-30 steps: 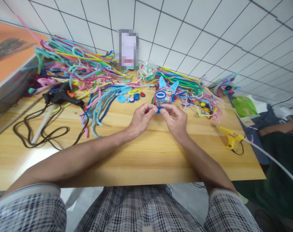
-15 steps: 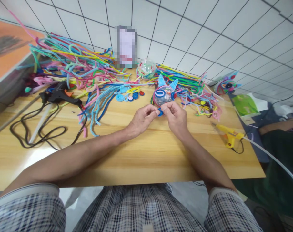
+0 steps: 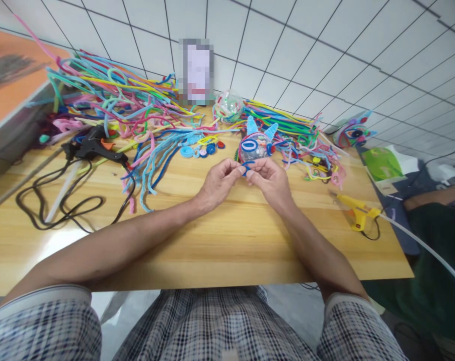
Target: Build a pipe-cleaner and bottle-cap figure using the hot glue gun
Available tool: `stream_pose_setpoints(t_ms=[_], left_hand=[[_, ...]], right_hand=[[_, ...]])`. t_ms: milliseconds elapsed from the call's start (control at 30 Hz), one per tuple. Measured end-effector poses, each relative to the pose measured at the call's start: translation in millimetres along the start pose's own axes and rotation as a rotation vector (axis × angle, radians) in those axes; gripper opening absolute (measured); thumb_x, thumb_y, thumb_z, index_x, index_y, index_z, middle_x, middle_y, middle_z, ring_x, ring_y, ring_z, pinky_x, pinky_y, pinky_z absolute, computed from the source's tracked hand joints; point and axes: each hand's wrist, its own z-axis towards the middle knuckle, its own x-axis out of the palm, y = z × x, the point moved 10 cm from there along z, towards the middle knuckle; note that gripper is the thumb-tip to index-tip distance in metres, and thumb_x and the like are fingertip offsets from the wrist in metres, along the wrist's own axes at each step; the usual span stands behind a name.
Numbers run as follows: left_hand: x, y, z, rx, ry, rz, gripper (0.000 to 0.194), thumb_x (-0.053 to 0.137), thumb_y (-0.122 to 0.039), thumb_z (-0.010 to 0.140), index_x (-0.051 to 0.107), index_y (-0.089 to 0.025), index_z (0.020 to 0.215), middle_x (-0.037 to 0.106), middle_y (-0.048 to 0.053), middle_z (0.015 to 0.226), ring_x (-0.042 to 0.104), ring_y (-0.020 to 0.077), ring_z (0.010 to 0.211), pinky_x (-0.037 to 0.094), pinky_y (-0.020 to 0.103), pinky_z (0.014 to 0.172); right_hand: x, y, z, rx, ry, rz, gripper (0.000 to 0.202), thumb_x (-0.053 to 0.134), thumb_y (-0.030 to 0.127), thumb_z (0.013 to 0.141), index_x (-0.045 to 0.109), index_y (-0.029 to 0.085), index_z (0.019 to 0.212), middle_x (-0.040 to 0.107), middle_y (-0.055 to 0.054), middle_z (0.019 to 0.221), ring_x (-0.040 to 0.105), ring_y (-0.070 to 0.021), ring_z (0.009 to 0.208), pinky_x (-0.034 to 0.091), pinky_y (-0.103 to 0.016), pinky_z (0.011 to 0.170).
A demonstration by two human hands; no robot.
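Note:
Between my fingertips is a short dark blue pipe cleaner (image 3: 247, 164), bent into a curve. My left hand (image 3: 223, 181) pinches one side of it, and my right hand (image 3: 269, 181) pinches the other; the fingers partly cover it. Just beyond my hands stands a clear round ornament (image 3: 258, 146) with light blue pointed ears, a blue-and-white oval eye and a red-and-blue piece on its right. Left of it lie several coiled pipe-cleaner discs (image 3: 211, 149) in blue, pink and red.
A heap of colourful pipe cleaners (image 3: 130, 100) fills the back left. A black glue gun (image 3: 94, 145) with a looped cord lies left, a yellow glue gun (image 3: 359, 210) right. A clear ball (image 3: 228, 106) stands at the back. Another person's arm (image 3: 434, 197) shows at far right.
The blue pipe cleaner, a small bunched curl below my fingertips before, now shows a curved length above them. My right fingers have shifted slightly around it; the other things stay put.

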Motion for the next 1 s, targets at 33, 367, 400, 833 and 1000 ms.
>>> stream_pose_setpoints(t_ms=[33,367,400,833,1000], left_hand=[[-0.9,-0.7,0.3,0.004,-0.011,-0.008,0.038,0.079,-0.054,0.087,0.064,-0.019,0.079,0.053,-0.004,0.065,0.042,0.0112,0.061,0.036,0.026,0.059],[0.0,1.3,-1.0,-0.015,-0.001,-0.128,0.045,0.084,-0.06,0.084,0.064,-0.019,0.082,0.054,-0.005,0.067,0.044,0.0105,0.062,0.037,0.026,0.06],[0.1,0.5,-1.3,-0.016,-0.001,-0.134,0.046,0.084,-0.06,0.084,0.064,-0.019,0.082,0.054,-0.005,0.067,0.044,0.0103,0.062,0.037,0.026,0.059],[1.3,-1.1,0.4,-0.036,0.004,-0.153,0.054,0.088,-0.067,0.077,0.062,-0.02,0.074,0.052,-0.005,0.06,0.042,0.0091,0.057,0.034,0.025,0.056],[0.3,-3.2,1.9,-0.026,0.009,-0.143,0.056,0.088,-0.069,0.076,0.062,-0.02,0.073,0.052,-0.005,0.06,0.041,0.009,0.057,0.035,0.025,0.055]], right_hand=[[1.5,0.1,-0.3,-0.002,0.004,-0.001,0.034,0.083,0.049,0.085,0.067,0.022,0.098,0.072,0.002,0.079,0.066,-0.012,0.067,0.057,-0.027,0.062],[1.7,16.4,-14.5,-0.2,-0.139,-0.113,0.014,0.075,0.037,0.094,0.073,0.025,0.102,0.076,0.002,0.082,0.071,-0.0132,0.068,0.06,-0.029,0.065],[1.3,16.6,-15.4,-0.222,-0.145,-0.125,0.016,0.074,0.037,0.094,0.074,0.026,0.106,0.077,0.002,0.085,0.072,-0.0138,0.07,0.061,-0.03,0.067],[0.9,26.5,-20.1,-0.363,-0.157,-0.351,0.02,0.069,0.041,0.1,0.078,0.029,0.113,0.078,0.0,0.087,0.072,-0.016,0.07,0.063,-0.034,0.074],[2.7,52.2,-21.8,-0.506,-0.125,-0.482,0.017,0.072,0.032,0.097,0.08,0.029,0.112,0.081,-0.001,0.091,0.074,-0.0167,0.077,0.063,-0.033,0.077]])
